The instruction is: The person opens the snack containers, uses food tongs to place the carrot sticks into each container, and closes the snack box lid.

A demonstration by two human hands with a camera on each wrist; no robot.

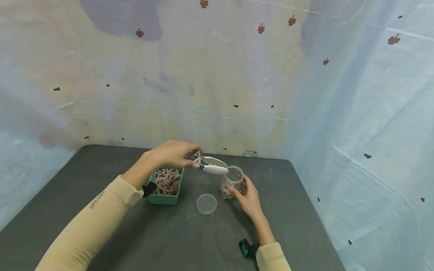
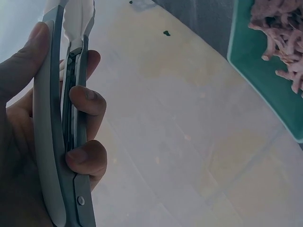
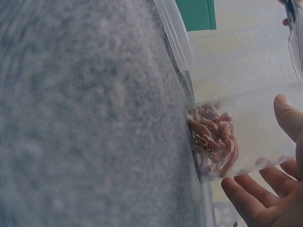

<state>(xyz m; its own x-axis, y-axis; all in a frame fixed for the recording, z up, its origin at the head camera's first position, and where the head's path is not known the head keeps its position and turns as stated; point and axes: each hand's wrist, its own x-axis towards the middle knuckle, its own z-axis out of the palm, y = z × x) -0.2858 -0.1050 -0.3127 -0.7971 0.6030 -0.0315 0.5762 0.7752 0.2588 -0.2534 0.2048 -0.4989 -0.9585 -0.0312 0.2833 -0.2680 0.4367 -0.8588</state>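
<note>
My left hand (image 1: 171, 153) grips a pair of tongs (image 1: 215, 170) with grey handles and white scalloped heads. The fingers curl around the handles in the left wrist view. The heads reach to the rim of a clear jar (image 1: 224, 185), and nothing shows between them. Around the upright jar, my right hand (image 1: 250, 199) curls its thumb and fingers from the right side. Pinkish-brown strips (image 3: 215, 139) fill the bottom part of the jar. Below my left wrist, a green box (image 1: 162, 200) holds a heap of similar strips (image 1: 167, 181).
A clear round lid (image 1: 206, 204) lies flat on the dark table (image 1: 210, 248), between the box and the jar. A patterned plastic sheet (image 1: 190, 94) hangs behind the table and along its right side. Black straps sit at both wrists.
</note>
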